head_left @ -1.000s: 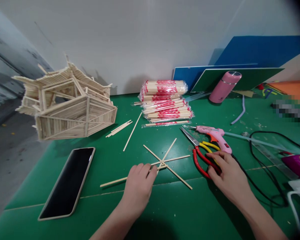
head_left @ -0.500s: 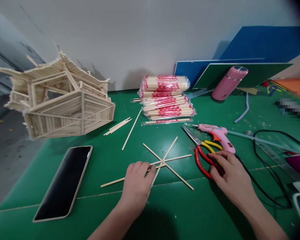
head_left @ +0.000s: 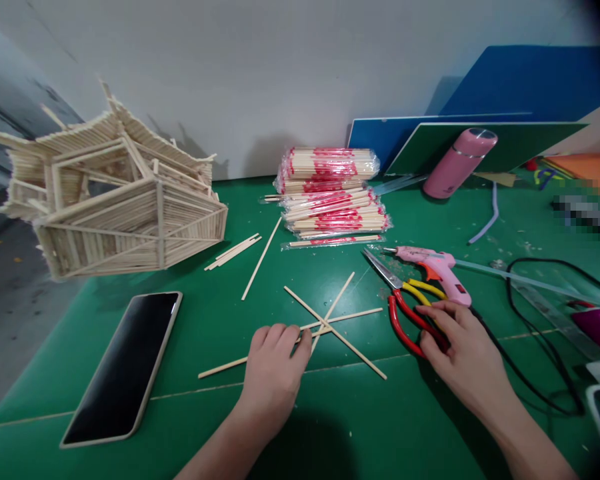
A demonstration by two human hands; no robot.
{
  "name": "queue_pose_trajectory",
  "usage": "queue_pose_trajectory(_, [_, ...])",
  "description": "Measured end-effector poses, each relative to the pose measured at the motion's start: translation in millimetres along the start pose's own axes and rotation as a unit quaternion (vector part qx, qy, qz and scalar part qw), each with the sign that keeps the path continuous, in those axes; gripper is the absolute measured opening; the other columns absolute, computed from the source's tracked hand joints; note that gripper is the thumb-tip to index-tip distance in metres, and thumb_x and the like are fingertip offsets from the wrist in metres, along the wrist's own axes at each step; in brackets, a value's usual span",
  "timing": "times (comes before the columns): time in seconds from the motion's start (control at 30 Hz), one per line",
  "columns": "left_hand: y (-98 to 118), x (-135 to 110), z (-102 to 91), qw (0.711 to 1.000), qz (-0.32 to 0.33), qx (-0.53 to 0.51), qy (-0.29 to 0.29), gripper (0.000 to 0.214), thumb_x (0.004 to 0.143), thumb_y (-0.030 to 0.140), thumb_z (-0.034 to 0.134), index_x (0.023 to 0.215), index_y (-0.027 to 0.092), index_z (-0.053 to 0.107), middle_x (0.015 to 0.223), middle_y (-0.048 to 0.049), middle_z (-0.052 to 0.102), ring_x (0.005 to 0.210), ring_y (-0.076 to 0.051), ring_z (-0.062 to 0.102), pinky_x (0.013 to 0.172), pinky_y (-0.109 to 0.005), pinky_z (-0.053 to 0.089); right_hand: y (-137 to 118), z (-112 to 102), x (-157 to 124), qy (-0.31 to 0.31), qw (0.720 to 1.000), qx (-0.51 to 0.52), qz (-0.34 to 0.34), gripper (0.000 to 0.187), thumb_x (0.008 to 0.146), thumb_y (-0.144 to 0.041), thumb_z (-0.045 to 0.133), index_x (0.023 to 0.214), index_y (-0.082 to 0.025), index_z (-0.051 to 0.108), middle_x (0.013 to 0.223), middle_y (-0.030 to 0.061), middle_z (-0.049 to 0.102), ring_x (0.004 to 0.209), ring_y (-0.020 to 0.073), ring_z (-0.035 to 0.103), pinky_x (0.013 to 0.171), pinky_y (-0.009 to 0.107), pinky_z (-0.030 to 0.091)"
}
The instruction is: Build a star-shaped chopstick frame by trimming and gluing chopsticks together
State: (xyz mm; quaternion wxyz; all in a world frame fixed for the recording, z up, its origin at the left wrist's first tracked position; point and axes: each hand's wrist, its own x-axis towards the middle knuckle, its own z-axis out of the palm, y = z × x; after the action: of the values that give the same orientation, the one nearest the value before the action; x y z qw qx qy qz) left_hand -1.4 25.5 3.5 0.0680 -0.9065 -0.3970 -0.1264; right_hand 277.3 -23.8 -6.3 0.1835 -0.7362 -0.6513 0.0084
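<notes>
My left hand rests on the green table, its fingers curled over a long bamboo stick where several loose sticks cross. My right hand lies on the red and yellow handles of the scissors, with its fingers curled onto the loops. A pink glue gun lies just behind the scissors.
A house model of sticks stands at the back left, and a phone lies face up at the front left. Wrapped stick bundles are piled at the back centre. A pink bottle, coloured boards, black cables and a ruler fill the right.
Both hands stay where they were on the stick and the scissors. The view has shifted slightly, so everything sits a little higher and further left.
</notes>
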Motion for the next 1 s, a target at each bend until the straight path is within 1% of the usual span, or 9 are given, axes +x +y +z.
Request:
queue_pose_trajectory(0.17, [1.2,0.1,0.4,1.000,0.003,-0.010,0.012,0.024,0.078,0.008,0.040,0.089,0.015,0.060,0.077,-0.0072,0.060,0.072,-0.020,0.048,0.063,-0.033,0.035,0.0,1.1,-0.6,-0.004,1.000,0.003,0.006,0.029,0.072,-0.026,0.047,0.098,-0.017,0.058,0.101,0.0090,0.050,0.091,0.0232,0.052,0.074,0.036,0.046])
queue_pose_trajectory(0.3, [1.7,1.1,-0.6,1.000,0.003,-0.014,0.005,0.023,0.077,0.007,0.042,0.089,0.014,0.060,0.077,-0.0072,0.060,0.072,-0.020,0.048,0.063,-0.033,0.035,-0.5,1.0,-0.3,-0.004,1.000,0.003,0.001,0.030,0.072,-0.026,0.047,0.098,-0.016,0.058,0.101,0.0095,0.049,0.091,0.0234,0.051,0.076,0.037,0.045])
queue_pose_trajectory(0.63, [0.9,0.8,-0.9,1.000,0.006,-0.007,0.014,0.022,0.078,0.008,0.042,0.089,0.013,0.060,0.076,-0.0071,0.060,0.072,-0.020,0.047,0.063,-0.033,0.033,2.1,1.5,-0.6,0.004,1.000,0.007,-0.003,0.030,0.071,-0.026,0.047,0.098,-0.017,0.058,0.100,0.0093,0.050,0.089,0.0230,0.052,0.074,0.036,0.046])
queue_pose_trajectory(0.83, [1.8,1.0,-1.1,1.000,-0.008,-0.023,0.009,0.020,0.079,0.011,0.044,0.088,0.015,0.060,0.078,-0.0065,0.060,0.071,-0.019,0.048,0.062,-0.033,0.033,1.9,1.4,-0.9,-0.006,1.000,0.007,0.006,0.030,0.072,-0.027,0.047,0.098,-0.017,0.058,0.103,0.0101,0.050,0.091,0.0246,0.053,0.071,0.037,0.047])
queue_pose_trajectory(1.0, [3.6,2.1,-3.7,0.999,-0.020,-0.037,0.011,0.020,0.080,0.013,0.043,0.090,0.016,0.060,0.079,-0.0059,0.061,0.072,-0.018,0.049,0.063,-0.033,0.034,0.7,0.6,-0.5,0.002,1.000,0.008,-0.002,0.030,0.072,-0.026,0.047,0.098,-0.019,0.058,0.102,0.0093,0.050,0.092,0.0242,0.052,0.074,0.038,0.046])
